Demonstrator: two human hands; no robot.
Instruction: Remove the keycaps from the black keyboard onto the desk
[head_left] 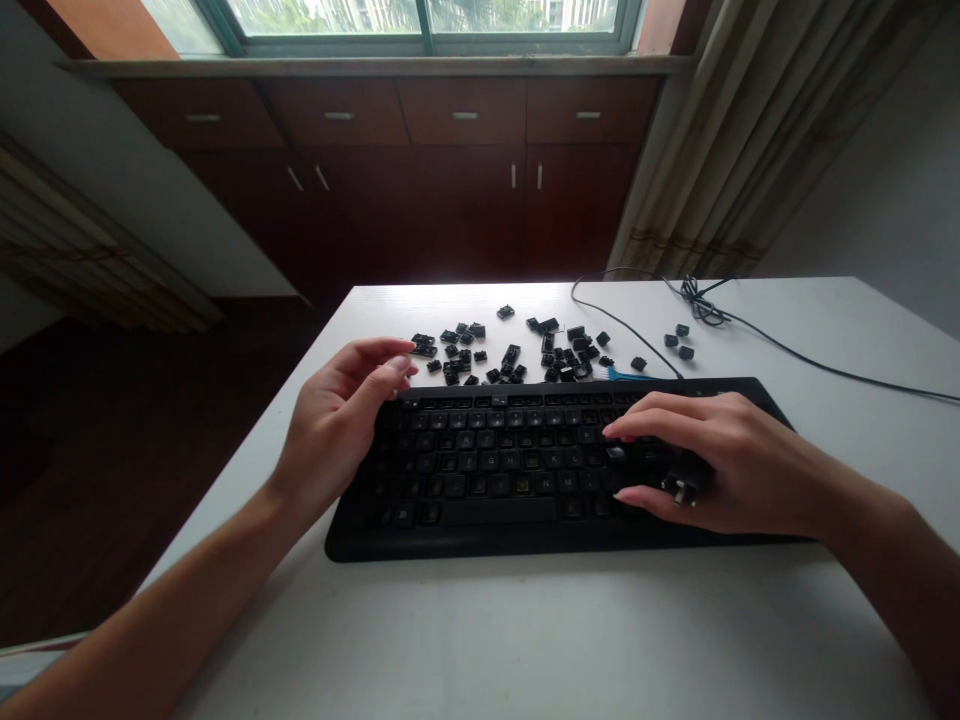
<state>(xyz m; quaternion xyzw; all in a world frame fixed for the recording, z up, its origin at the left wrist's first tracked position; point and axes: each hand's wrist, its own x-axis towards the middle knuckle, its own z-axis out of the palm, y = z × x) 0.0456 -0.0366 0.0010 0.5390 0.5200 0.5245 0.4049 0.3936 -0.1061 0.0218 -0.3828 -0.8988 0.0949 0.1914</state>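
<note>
One keyboard, long axis left to right, spacebar on near side

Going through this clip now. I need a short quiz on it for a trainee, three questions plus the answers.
1. Multiple choice: where do most of the loose keys lie on the table?
a) between the keyboard and the wearer
b) on the keyboard's far side
c) to the left of the keyboard
2. True or false: the right hand is over the right part of the keyboard.
3. Short answer: what lies gathered in a bundle on the table, beyond the keyboard's right part?

Key:
1. b
2. True
3. A cable
</note>
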